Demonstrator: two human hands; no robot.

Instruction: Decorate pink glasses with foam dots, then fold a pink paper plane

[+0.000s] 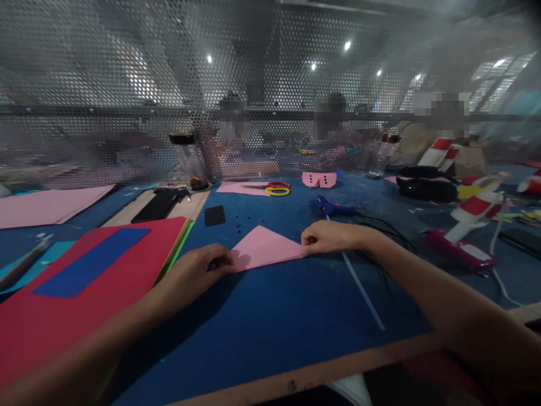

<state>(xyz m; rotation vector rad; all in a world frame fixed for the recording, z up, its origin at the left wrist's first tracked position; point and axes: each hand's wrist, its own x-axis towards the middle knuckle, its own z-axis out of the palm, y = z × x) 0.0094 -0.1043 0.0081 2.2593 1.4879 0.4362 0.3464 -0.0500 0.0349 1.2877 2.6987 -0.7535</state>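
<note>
A pink sheet of paper (267, 248), folded into a triangle, lies on the blue tabletop (270, 316) with its peak pointing away from me. My left hand (207, 262) pinches its left corner, fingers curled. At the opposite corner, my right hand (325, 237) holds the paper between closed fingertips. Just beyond the right hand rests a blue glue gun (336, 207), and a long translucent glue stick (363, 290) runs from it under the right wrist toward me. A small black rectangle (214, 215) lies beyond the left hand.
Yellow-and-red scissors (278, 189) lie on pink paper at the back, beside a cut pink piece with black dots (319, 180). Red sheets (127, 265) with a blue strip (93, 262) cover the left. A purple glue gun (460, 252) and cables occupy the right. Perforated metal (262, 67) stands behind.
</note>
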